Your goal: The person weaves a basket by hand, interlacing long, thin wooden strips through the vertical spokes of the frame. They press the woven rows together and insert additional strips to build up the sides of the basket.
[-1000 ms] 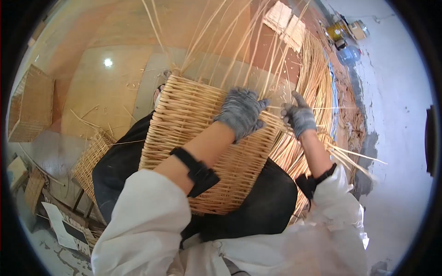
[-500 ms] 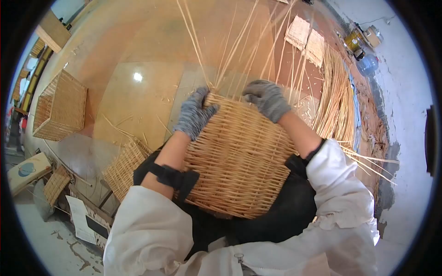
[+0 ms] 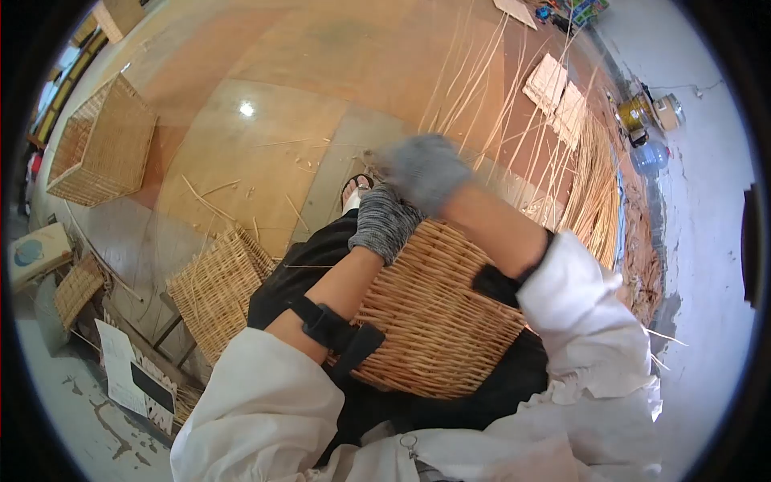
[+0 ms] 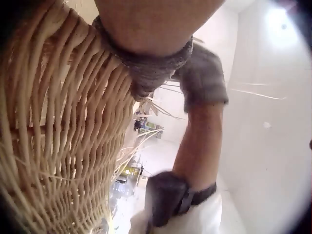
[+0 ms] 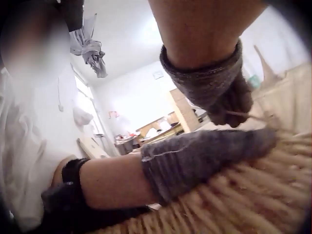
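Observation:
A woven wicker basket (image 3: 450,321) rests across the person's lap, with long unwoven stakes (image 3: 482,88) rising beyond its far edge. The left hand (image 3: 384,223), in a grey knit glove, holds the basket's upper left corner. Just above and to the right of it is the right hand (image 3: 426,173), also gloved and blurred by motion. In the right wrist view the right hand's curled fingers pinch a thin wicker strand (image 5: 246,116), close over the left hand. The right hand's fingertips are hidden in the head view.
A finished-looking wicker basket (image 3: 112,145) stands on the floor at the left. Nearer is a smaller woven piece (image 3: 213,293). A bundle of loose wicker rods (image 3: 594,185) lies along the right, by the wall (image 3: 707,241). Cut scraps lie on the floor.
The right hand has moved left along the basket's far edge, from the right side to over the left hand. The left hand, earlier on the basket's right part, is now at its left corner.

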Demonstrator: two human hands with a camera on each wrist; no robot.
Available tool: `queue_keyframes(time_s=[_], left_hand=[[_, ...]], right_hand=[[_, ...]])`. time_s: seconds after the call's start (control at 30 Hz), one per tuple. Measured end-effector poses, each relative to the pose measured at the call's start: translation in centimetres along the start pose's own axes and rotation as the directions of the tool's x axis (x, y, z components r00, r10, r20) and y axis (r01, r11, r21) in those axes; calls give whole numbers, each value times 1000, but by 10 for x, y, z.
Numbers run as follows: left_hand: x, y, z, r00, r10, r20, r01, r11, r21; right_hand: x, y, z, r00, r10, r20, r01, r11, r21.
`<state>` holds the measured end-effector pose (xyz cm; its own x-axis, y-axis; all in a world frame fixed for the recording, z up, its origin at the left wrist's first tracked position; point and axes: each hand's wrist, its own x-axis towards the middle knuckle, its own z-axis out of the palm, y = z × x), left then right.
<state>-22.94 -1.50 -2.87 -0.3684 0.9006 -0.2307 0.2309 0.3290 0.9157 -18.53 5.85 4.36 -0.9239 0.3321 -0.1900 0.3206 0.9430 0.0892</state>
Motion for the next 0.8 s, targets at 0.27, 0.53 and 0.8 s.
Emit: queue_keyframes(time_s=[0.27,0.53,0.8], left_hand=[[6,-35,18,974,153,-166,-176,976,-132],[35,-38,14,978,200,54,-203,977,69],[51,-33,5,942,134,308,58,837,-544]], right_hand=[[112,86,82,577,-483,659,482,852,204],[100,137,146,769,-411,490,255,899,355],[-47,110,53,880,475,-31,217,-343,914]])
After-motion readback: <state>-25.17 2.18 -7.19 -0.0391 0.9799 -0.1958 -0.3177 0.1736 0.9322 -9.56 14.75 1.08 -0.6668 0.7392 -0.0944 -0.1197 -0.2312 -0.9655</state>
